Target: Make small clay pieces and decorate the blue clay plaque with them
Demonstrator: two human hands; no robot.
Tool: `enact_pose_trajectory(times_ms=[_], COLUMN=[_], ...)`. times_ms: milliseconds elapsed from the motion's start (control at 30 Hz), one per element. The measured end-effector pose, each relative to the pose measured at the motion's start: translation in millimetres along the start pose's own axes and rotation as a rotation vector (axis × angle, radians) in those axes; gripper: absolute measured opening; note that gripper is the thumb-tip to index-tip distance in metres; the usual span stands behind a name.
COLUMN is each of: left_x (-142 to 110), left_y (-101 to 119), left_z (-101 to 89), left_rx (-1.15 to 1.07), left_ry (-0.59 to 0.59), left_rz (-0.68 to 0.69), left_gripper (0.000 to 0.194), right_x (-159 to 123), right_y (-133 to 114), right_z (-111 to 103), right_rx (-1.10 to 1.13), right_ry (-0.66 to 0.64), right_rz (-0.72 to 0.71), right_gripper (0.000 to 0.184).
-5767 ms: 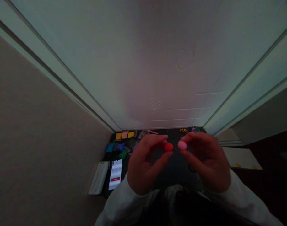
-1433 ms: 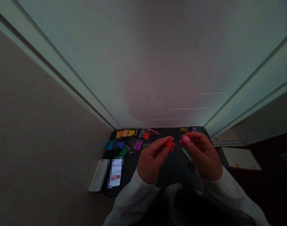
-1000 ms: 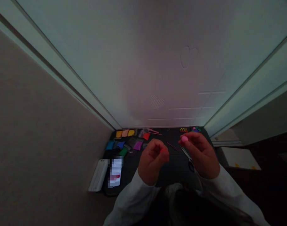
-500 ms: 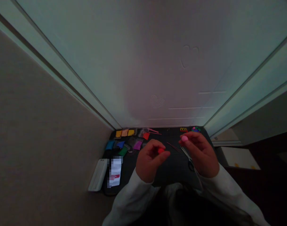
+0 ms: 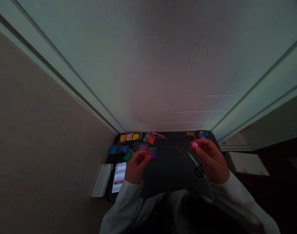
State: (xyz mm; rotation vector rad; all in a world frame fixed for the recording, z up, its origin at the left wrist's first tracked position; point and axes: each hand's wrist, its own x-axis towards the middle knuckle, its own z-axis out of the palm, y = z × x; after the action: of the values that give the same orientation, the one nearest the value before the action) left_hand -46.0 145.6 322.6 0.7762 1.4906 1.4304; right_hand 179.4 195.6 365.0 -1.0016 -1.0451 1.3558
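Between the thumb and fingers of my left hand (image 5: 136,166) is a red clay ball (image 5: 147,155), partly covered by the fingertips. That hand hovers over the left part of the dark table (image 5: 170,175), near a purple clay packet (image 5: 153,155) and a green one (image 5: 127,157). My right hand (image 5: 213,161) pinches a pink clay ball (image 5: 194,145) at the right side. Just left of this hand lie scissors (image 5: 195,164) with black handles, blades pointing away. A thin pinkish stick-like tool (image 5: 179,151) rests beside them.
Several clay packets, among them a yellow one (image 5: 135,136) and a red one (image 5: 151,140), lie at the back left. A phone (image 5: 119,178) and a white case (image 5: 101,180) sit front left. Small yellow-dotted red pieces (image 5: 190,134) and a multicoloured piece (image 5: 202,135) stand by the white panel (image 5: 163,65).
My left hand has moved left with the red ball, away from my right hand, uncovering the purple packet. My right hand has shifted slightly right, still pinching the pink ball.
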Motion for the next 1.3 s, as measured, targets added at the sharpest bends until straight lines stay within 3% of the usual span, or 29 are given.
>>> enact_pose_trajectory(times_ms=[300, 433, 733, 833, 933, 1200, 1300], left_x=[-4.5, -2.4, 0.8, 3.0, 6.1, 14.2, 14.4], left_y=[-2.5, -2.4, -4.6, -9.2, -15.9, -35.1, -37.2], left_z=[-1.8, 0.8, -0.7, -2.9, -4.0, -11.6, -12.1], left_rx=[-0.012, 0.049, 0.015, -0.027, -0.088, -0.161, -0.202], left_ry=[-0.104, -0.083, -0.044, -0.014, 0.02, 0.06, 0.066], left_rz=[-0.084, -0.075, -0.039, -0.049, -0.061, -0.093, -0.109], left_gripper=[0.031, 0.02, 0.027, 0.023, 0.035, 0.04, 0.032], right_x=[-1.3, -4.0, -4.9, -5.1, -5.1, -4.9, -4.4], right_y=[13.4, 18.0, 27.6, 30.4, 31.9, 43.5, 48.9], right_z=[-11.8, -15.3, -22.4, -22.8, -23.3, -28.4, -29.8], right_rx=[-0.042, -0.046, -0.048, -0.048, -0.052, -0.078, -0.08], right_ry=[-0.004, 0.005, 0.002, -0.013, -0.022, -0.003, -0.007], right_rz=[0.066, 0.082, 0.105, 0.128, 0.135, 0.149, 0.161], right_gripper=[0.02, 0.021, 0.022, 0.021, 0.02, 0.024, 0.021])
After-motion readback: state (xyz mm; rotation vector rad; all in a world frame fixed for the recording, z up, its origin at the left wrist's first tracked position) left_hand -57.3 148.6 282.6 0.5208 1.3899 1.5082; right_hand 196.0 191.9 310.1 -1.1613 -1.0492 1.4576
